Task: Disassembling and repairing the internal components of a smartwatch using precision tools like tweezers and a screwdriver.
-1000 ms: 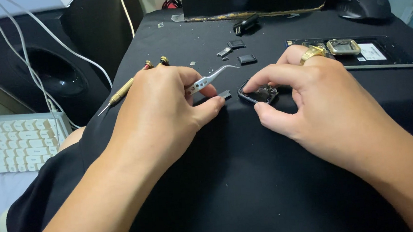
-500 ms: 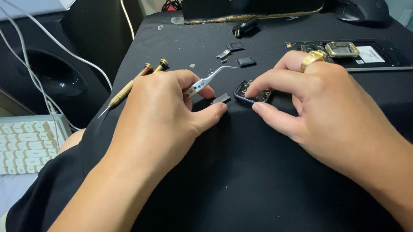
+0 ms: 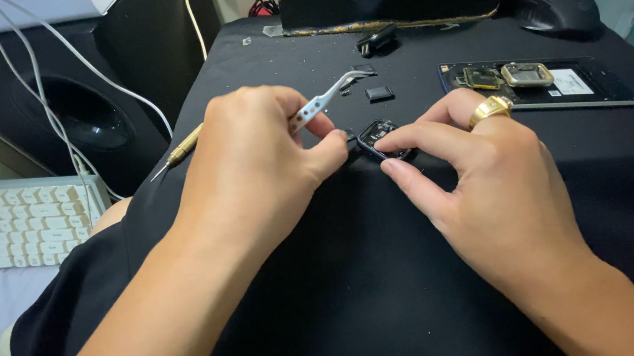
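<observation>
1 small black casing (image 3: 378, 138), mid-surface on black cloth (image 3: 355, 302), pinched between right hand (image 3: 497, 195) fingertips. Left hand (image 3: 257, 167) closed on silver tweezers (image 3: 319, 103), touching casing. Opened phone (image 3: 541, 84) near right edge; screwdriver (image 3: 181, 146) at left edge.

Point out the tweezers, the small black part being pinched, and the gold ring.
tweezers (image 3: 317, 105): head view, on the perforated silver shaft above the left hand.
small black part (image 3: 375, 132): head view, on its open top face.
gold ring (image 3: 489, 109): head view, on the ring's flat top.
</observation>
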